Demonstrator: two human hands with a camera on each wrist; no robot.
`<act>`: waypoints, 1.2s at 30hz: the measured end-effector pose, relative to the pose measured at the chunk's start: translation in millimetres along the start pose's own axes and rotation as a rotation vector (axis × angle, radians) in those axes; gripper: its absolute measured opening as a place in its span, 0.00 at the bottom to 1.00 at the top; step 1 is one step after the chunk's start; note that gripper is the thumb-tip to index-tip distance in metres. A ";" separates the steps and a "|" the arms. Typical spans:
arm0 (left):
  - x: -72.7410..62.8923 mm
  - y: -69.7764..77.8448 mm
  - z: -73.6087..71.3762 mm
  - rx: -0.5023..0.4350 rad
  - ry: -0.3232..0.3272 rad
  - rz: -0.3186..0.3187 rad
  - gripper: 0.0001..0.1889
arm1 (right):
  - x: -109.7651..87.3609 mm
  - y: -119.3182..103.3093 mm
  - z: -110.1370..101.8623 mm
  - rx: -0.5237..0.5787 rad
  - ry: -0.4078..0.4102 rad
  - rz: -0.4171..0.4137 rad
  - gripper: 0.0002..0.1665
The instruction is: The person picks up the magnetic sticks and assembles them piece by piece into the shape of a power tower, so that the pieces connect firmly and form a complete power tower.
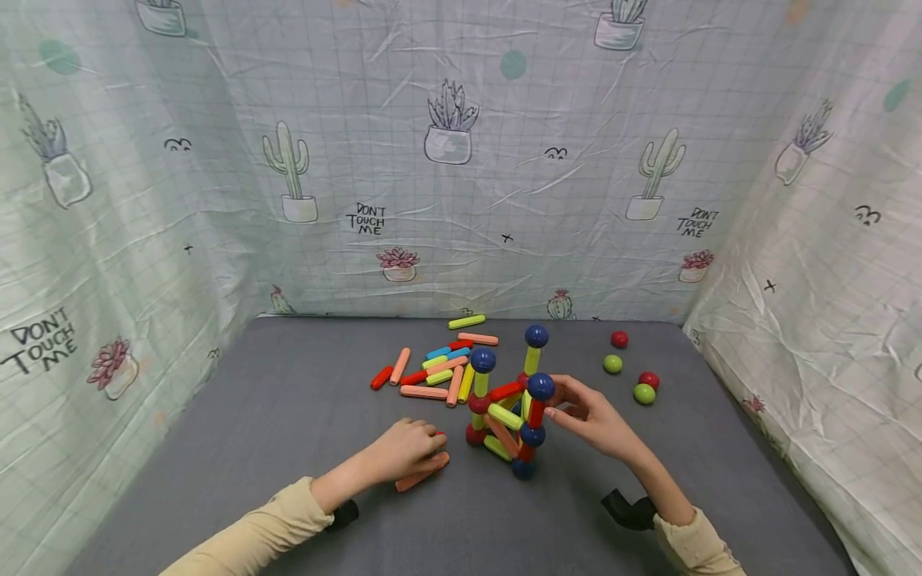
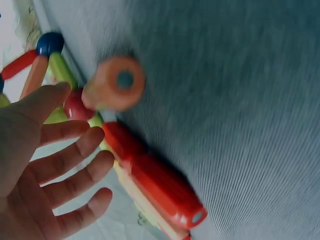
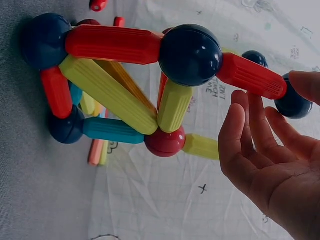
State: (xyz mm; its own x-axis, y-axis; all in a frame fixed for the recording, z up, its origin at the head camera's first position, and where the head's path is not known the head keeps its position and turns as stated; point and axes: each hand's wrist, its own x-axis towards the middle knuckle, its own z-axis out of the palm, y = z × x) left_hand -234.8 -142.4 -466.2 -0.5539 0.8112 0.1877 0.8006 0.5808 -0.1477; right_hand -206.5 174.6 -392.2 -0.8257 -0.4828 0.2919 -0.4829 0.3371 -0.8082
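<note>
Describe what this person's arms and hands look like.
Beige long sleeves cover the left arm and right arm. The left hand and right hand wear no gloves. Black strap-like pieces show near both cuffs.

blue balls [image 1: 541, 386], peach rods [image 1: 424, 392], grey tabletop [image 1: 274, 416], cactus-print curtain [image 1: 504, 200]

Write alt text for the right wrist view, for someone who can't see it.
A right hand is at a red rod and blue ball on a structure of colourful rods and balls; whether it grips them is unclear. Behind is a wrinkled, patterned sheet.
</note>
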 end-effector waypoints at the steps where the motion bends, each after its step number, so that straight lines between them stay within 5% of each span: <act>1: -0.7 2.7 1.1 0.043 -0.010 0.012 0.11 | -0.2 0.1 0.2 0.002 -0.004 -0.003 0.23; 6: -1.9 11.3 6.0 0.137 -0.040 0.035 0.10 | -0.2 2.6 1.7 -0.009 -0.011 0.002 0.23; 11: 3.7 16.7 4.3 0.163 0.041 0.056 0.05 | -0.6 7.5 4.5 -0.043 -0.033 0.046 0.24; 17: 22.0 29.2 -27.9 0.341 0.171 0.084 0.09 | -0.9 10.5 7.7 -0.048 -0.034 0.034 0.22; 22: 38.3 44.1 -56.7 0.461 0.317 0.180 0.11 | 0.1 12.1 9.2 -0.054 -0.034 0.010 0.24; 27: 53.9 55.4 -67.7 0.586 0.431 0.253 0.10 | 0.8 13.6 9.6 -0.069 -0.048 -0.003 0.23; 36: 76.9 61.9 -65.2 0.674 0.442 0.232 0.10 | 0.2 13.2 6.3 -0.048 -0.065 -0.053 0.21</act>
State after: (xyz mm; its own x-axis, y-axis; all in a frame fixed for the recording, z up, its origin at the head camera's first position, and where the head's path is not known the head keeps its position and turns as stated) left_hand -212.9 -48.5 -397.6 -0.1389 0.8949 0.4241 0.4974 0.4333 -0.7515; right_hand -211.1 173.9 -406.0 -0.7785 -0.5518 0.2990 -0.5402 0.3468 -0.7668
